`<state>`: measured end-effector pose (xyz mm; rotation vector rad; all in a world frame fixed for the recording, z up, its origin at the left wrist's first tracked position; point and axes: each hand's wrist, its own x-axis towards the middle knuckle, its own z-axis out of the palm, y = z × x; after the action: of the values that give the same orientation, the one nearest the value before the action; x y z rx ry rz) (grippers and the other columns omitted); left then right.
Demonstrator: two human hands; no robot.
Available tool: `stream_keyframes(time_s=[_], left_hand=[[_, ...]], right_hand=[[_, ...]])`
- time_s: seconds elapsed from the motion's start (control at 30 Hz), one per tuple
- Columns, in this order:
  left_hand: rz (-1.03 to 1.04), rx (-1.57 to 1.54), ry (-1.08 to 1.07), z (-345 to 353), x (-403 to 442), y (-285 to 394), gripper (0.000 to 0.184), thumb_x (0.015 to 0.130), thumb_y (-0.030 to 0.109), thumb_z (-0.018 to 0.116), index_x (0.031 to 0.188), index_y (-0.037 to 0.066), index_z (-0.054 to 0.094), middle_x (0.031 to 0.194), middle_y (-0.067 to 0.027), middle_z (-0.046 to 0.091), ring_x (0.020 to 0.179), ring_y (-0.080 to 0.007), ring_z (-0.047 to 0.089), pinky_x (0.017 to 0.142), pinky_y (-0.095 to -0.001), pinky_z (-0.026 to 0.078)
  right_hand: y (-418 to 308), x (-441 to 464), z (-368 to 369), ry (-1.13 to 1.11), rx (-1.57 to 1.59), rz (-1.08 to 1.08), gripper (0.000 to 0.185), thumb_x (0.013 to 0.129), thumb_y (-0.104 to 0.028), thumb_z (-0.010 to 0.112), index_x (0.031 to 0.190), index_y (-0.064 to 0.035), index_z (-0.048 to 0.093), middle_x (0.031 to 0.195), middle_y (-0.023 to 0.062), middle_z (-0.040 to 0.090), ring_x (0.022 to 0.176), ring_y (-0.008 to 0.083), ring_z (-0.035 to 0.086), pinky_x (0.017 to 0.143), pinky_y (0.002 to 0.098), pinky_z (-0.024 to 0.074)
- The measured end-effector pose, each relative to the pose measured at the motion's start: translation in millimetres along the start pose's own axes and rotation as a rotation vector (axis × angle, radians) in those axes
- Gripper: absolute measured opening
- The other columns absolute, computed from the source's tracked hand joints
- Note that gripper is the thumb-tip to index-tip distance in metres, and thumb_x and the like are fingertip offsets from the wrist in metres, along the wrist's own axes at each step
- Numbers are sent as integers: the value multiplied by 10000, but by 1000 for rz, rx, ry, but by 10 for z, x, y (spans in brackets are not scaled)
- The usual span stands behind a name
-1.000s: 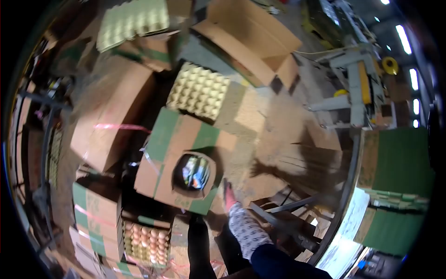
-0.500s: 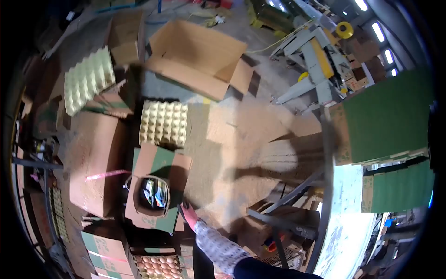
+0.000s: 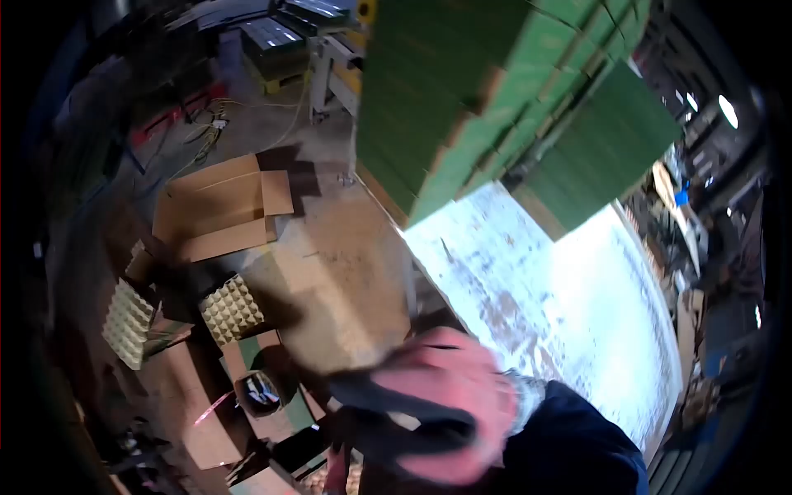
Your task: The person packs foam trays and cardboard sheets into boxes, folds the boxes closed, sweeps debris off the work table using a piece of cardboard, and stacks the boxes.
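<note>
My right hand [image 3: 445, 404], in a pink glove with dark coating on the fingers, is raised close to the camera and blurred. Its thumb and fingers stand apart, and I see nothing held between them. Behind it at the bottom edge, a narrow pink glove part [image 3: 337, 470] shows, seemingly my left hand, its fingers mostly hidden. Nearby to the left, a cut-open container with shiny contents [image 3: 262, 392] sits on a closed brown and green carton [image 3: 243, 355]. Below, partly covered by the hands, lies a tray of eggs [image 3: 318, 480].
Empty pulp egg trays [image 3: 233, 309] lie on the left, one tilted [image 3: 128, 323]. An open cardboard box [image 3: 219, 210] stands on the floor beyond. To the right is a white-topped table [image 3: 561, 305] bearing stacked green cartons [image 3: 445, 107].
My view has swung right, toward the table and green stacks. My right hand has risen from beside the carton toward the camera.
</note>
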<state>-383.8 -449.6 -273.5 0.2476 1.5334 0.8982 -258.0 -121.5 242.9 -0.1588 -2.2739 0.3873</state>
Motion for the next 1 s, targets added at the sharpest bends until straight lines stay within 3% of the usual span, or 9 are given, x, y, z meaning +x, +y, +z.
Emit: stream_keyframes(time_s=[0.03,0.1,0.23,0.37,0.43,0.5,0.7,0.93,1.0], left_hand=[[-144,198,-9,29,-17,213,313,863,217,561,1086,-2,575,936,-83,620,843,-152,563,758,-307,455],[353,446,-120,67,121,349,349,866,249,558,1099,-9,564,971,-121,628,880,-203,581,780,-338,451],[112,621,-207,498,268,1233,400,866,289,553,1125,-16,558,1032,-184,613,970,-249,580,824,-342,436],[402,808,-225,1249,695,1839,373,862,275,561,1081,-27,571,996,-176,624,914,-250,597,801,-329,451],[510,663,-458,1870,735,2359,358,863,257,571,1097,-14,557,926,-127,632,826,-191,597,742,-309,464],[322,629,-469,2694,389,2966,347,879,243,560,1135,9,542,797,-50,588,687,-115,522,647,-301,461],[519,724,-862,4416,644,3621,347,900,134,496,1223,8,489,1036,-62,610,969,-107,551,837,-235,427],[539,423,-794,5834,1157,4397,398,927,121,430,1310,19,389,1191,-93,532,1082,-169,531,911,-302,430],[534,240,-672,6186,1371,4759,440,918,117,467,1340,67,351,1212,-64,504,1091,-155,524,871,-292,445]], right_hand=[[-147,-24,-296,2,-59,-6,337,671,-112,651,1000,-66,596,1132,206,506,917,319,560,804,412,445],[-462,-143,-802,8,-152,22,310,669,-106,650,972,-63,597,1102,195,514,899,315,564,793,406,448],[-824,-500,-1564,16,-289,121,258,665,-94,647,916,-58,600,1040,175,531,862,306,571,770,392,453],[-857,-913,-2195,61,-381,227,205,660,-82,644,859,-53,603,979,154,548,826,298,578,748,379,459],[-827,-1102,-2484,78,-419,272,179,658,-76,643,831,-51,604,949,143,556,808,293,582,737,372,462],[-778,-1303,-2734,97,-462,327,153,656,-70,641,803,-48,606,918,133,564,790,289,585,726,365,464],[-582,-1717,-3415,147,-575,497,75,649,-52,637,718,-40,610,827,102,589,735,276,596,692,345,472],[26,-2304,-3808,439,-710,921,28,642,-31,632,620,-32,615,720,65,618,672,261,608,653,322,482],[982,-3277,-3905,758,-914,766,495,682,-21,639,1166,-27,535,989,159,605,869,236,598,653,325,482]])
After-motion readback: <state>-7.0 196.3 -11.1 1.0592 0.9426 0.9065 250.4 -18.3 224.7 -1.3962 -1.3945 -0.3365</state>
